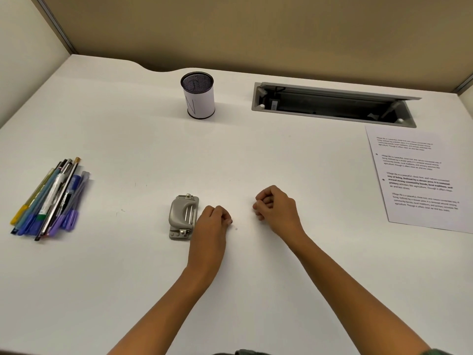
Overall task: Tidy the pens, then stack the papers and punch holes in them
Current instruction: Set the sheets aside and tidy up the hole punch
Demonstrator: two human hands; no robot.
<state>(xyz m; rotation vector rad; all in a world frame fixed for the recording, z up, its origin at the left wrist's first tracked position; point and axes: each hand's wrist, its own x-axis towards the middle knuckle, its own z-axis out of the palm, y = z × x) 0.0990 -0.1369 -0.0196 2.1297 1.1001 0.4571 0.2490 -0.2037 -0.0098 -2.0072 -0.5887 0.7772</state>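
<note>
Several pens lie bundled side by side at the left of the white desk. A mesh pen cup wrapped in white paper stands upright at the back centre, with nothing showing inside. A grey hole punch sits on the desk near the middle. Printed papers lie at the right edge. My left hand rests as a loose fist just right of the punch, holding nothing. My right hand is also curled into a fist on the desk, apart from everything.
An open grey cable tray is sunk into the desk at the back right. Beige partition walls close off the back and left. A small white speck lies between my hands.
</note>
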